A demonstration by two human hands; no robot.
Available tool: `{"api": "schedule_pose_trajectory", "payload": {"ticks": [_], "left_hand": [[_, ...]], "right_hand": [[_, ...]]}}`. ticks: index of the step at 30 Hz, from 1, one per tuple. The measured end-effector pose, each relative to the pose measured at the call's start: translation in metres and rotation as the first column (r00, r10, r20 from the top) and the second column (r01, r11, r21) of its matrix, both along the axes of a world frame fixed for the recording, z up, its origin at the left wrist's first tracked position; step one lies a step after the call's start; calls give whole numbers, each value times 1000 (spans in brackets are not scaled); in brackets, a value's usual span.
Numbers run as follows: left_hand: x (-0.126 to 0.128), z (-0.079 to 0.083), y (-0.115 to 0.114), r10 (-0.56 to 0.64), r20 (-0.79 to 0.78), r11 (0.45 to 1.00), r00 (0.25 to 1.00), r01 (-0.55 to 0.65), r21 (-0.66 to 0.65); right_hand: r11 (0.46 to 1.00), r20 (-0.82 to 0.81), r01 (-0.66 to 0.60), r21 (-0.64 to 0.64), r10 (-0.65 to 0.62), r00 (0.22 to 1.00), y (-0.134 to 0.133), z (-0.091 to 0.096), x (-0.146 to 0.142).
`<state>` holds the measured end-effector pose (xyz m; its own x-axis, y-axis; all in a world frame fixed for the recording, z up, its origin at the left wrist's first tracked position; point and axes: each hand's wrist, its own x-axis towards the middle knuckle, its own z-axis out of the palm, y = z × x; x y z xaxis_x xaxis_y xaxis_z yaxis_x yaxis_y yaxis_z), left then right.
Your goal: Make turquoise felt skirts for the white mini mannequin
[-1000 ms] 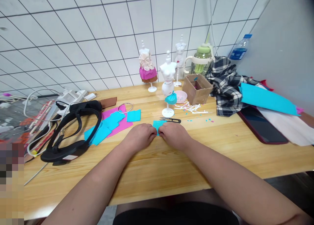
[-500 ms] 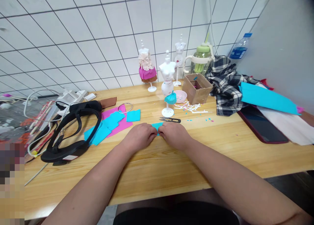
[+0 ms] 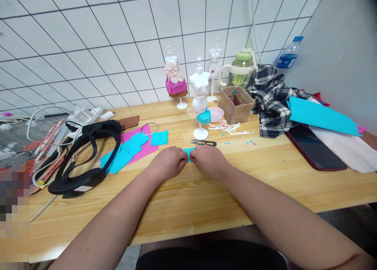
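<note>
Between my two hands lies a small piece of blue crepe paper, low over the wooden table, its ends hidden under my fingers. My left hand is closed on its left end, and my right hand pinches the right end. Just beyond the right hand is a pair of black thread snips. Behind them stands a white mini dress form with a blue paper puff at its lower side. To the left are cut blue paper pieces and a magenta sheet.
A black headset and cables occupy the left side. At the back are a dressed mini form, another white form, a pink dish, a cardboard box and a green-lidded jug. A phone lies right, beside plaid cloth.
Both hands stay in nearly the same place, gripping the blue crepe paper. The whole view has shifted very slightly; nothing else has visibly moved.
</note>
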<state>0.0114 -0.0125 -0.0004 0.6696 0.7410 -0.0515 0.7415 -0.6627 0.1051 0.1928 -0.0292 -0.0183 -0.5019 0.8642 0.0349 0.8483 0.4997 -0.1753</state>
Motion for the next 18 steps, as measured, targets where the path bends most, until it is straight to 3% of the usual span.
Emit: {"api": "schedule_pose_trajectory", "payload": {"ticks": [4, 12, 18], "left_hand": [[-1, -2, 0, 39, 28, 999, 999, -38, -23], [1, -1, 1, -63, 37, 997, 997, 61, 40], [1, -1, 0, -2, 11, 1000, 1000, 2, 2]], "right_hand": [[999, 13, 28, -21, -28, 1000, 0, 1, 0], [1000, -16, -14, 16, 15, 1000, 1, -2, 1], [1000, -13, 4, -10, -4, 1000, 0, 0, 0]]}}
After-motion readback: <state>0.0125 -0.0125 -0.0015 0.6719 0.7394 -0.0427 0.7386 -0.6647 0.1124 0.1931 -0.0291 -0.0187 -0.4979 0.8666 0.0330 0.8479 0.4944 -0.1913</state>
